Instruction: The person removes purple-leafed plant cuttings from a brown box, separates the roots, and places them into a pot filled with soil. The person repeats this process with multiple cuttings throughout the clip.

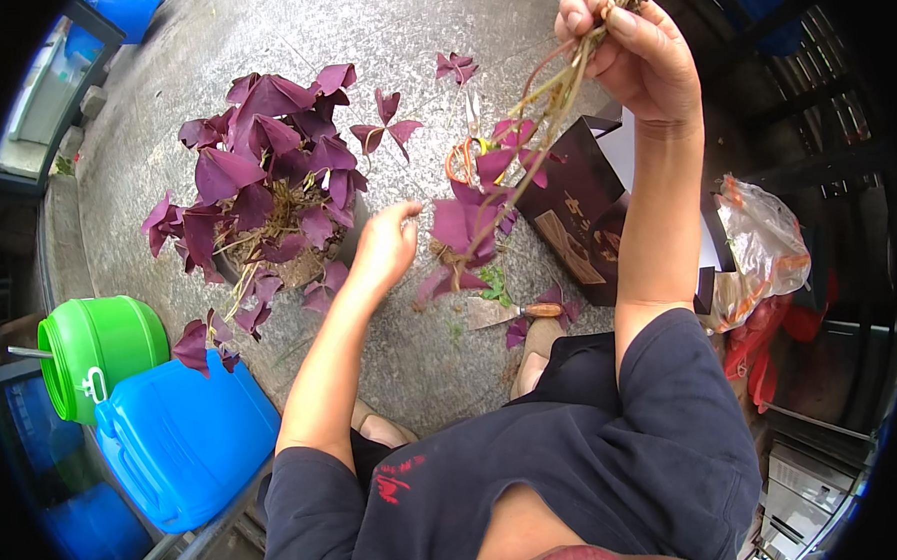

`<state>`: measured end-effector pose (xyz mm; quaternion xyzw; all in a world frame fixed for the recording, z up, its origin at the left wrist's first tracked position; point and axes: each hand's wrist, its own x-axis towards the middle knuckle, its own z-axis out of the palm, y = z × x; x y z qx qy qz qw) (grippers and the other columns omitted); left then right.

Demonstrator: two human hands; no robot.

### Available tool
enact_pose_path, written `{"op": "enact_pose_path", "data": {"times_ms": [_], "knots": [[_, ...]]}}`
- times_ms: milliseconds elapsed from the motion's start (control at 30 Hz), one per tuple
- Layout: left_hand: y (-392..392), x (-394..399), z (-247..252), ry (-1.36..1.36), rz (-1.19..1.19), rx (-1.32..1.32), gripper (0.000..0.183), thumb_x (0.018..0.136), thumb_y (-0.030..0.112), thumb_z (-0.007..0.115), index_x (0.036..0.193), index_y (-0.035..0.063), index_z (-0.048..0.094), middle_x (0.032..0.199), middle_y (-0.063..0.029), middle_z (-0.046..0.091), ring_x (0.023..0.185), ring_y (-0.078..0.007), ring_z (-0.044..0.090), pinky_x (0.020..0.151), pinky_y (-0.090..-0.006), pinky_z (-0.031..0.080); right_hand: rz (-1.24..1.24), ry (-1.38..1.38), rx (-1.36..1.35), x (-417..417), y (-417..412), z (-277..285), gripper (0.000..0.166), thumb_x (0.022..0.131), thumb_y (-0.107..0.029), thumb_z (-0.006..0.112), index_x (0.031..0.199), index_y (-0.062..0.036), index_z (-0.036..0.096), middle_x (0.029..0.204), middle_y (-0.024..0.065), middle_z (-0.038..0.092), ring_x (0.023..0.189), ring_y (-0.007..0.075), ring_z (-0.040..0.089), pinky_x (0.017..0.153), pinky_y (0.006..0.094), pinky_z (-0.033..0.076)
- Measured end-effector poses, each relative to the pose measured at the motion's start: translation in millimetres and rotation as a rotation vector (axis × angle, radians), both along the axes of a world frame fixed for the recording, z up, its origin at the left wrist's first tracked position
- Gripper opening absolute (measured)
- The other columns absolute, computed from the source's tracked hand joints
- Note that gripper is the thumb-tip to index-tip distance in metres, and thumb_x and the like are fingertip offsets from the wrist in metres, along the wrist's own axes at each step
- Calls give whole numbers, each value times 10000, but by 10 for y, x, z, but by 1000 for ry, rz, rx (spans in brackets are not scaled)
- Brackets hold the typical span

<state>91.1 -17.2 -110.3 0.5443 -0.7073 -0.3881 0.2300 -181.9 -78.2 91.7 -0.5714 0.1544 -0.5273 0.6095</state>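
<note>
My right hand [637, 54], raised at the upper right, grips a bunch of long plant stems [561, 99] by their brown, fibrous end. Purple leaves [457, 223] lie beneath and around the hanging stems; which of them are attached I cannot tell. My left hand [387, 241] is beside the potted purple-leaved oxalis [270, 153], its fingers partly curled, and no held object shows. The pot's soil and some drooping stems are visible. On the floor are orange-handled scissors [473, 117] and a wooden-handled scraper [495, 312], near my shoe.
A dark printed box [573, 214] stands under my right forearm, with a clear plastic bag [762, 244] beside it. A green plastic barrel [106, 351] and a blue jerrycan [189, 438] stand at lower left. Loose purple leaves [456, 67] lie on the stone floor.
</note>
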Motion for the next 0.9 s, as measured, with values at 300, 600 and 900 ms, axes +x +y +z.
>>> {"op": "enact_pose_path", "data": {"times_ms": [300, 600, 900], "knots": [[-125, -205, 1244, 945, -121, 140, 187, 898, 71, 530, 1044, -10, 615, 952, -75, 649, 927, -127, 592, 851, -259, 456, 28, -24, 185, 262, -60, -289, 190, 811, -98, 627, 951, 22, 582, 855, 142, 634, 685, 199, 616, 571, 280, 504], [-61, -177, 1233, 750, -100, 165, 91, 811, 77, 681, 869, 8, 675, 802, 2, 644, 738, -53, 552, 677, -201, 440, -79, 127, 312, 351, -24, -172, 190, 841, -132, 628, 956, 16, 596, 827, 101, 642, 653, 151, 610, 565, 264, 501], [-121, -119, 406, 629, 103, 215, 75, 822, 92, 646, 807, 18, 655, 773, 8, 626, 726, -59, 541, 684, -214, 428, -344, 286, 238, 283, -19, -59, 235, 822, -194, 668, 941, -1, 603, 795, 64, 639, 637, 111, 596, 576, 231, 486]]}}
